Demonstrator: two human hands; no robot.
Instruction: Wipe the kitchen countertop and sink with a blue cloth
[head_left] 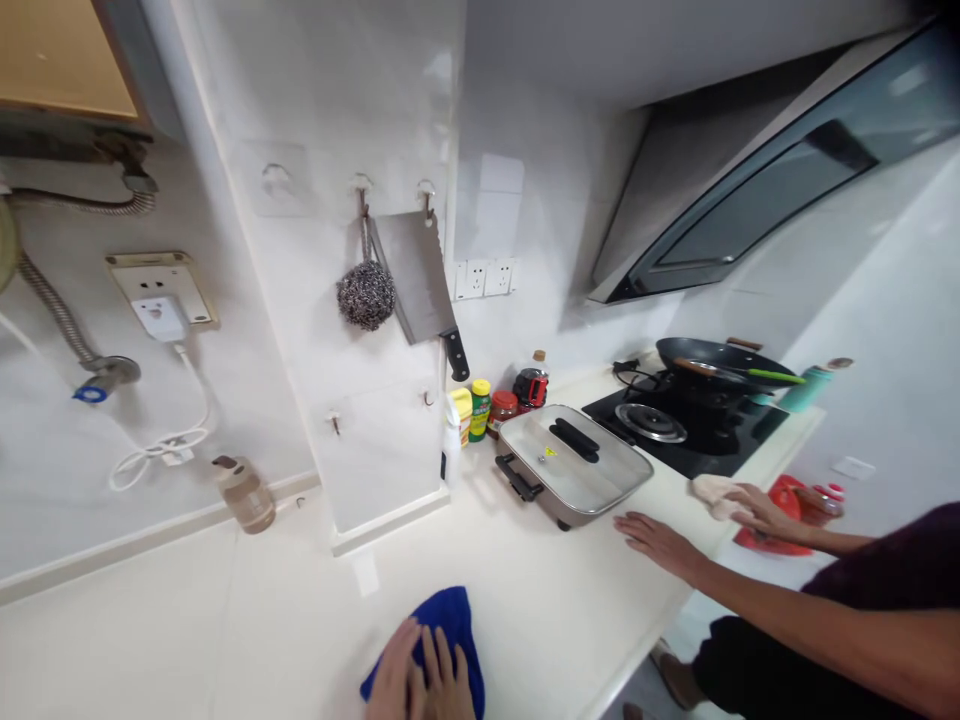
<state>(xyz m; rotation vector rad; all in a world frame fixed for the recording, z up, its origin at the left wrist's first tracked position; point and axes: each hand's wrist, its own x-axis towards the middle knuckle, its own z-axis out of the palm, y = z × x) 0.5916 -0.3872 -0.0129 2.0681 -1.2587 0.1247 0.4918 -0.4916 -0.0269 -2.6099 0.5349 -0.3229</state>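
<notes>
A blue cloth [452, 612] lies bunched on the white countertop at the bottom of the view. My left hand [394, 675] rests on its left part, fingers stretched forward. Right beside it, my right hand [446, 680] presses flat on the same cloth with fingers extended and slightly apart. Both hands are close together, and their wrists are cut off by the frame's lower edge. No grip around the cloth shows; the fingers lie on top of it.
An electric pan with a lid [577, 462] stands ahead right, bottles and jars [480, 410] behind it. A co-worker's hand [664, 548] rests on the counter; the other holds a pale cloth [716, 495]. A cleaver [416, 280] and scourer [366, 296] hang above. A bottle [247, 497] stands left.
</notes>
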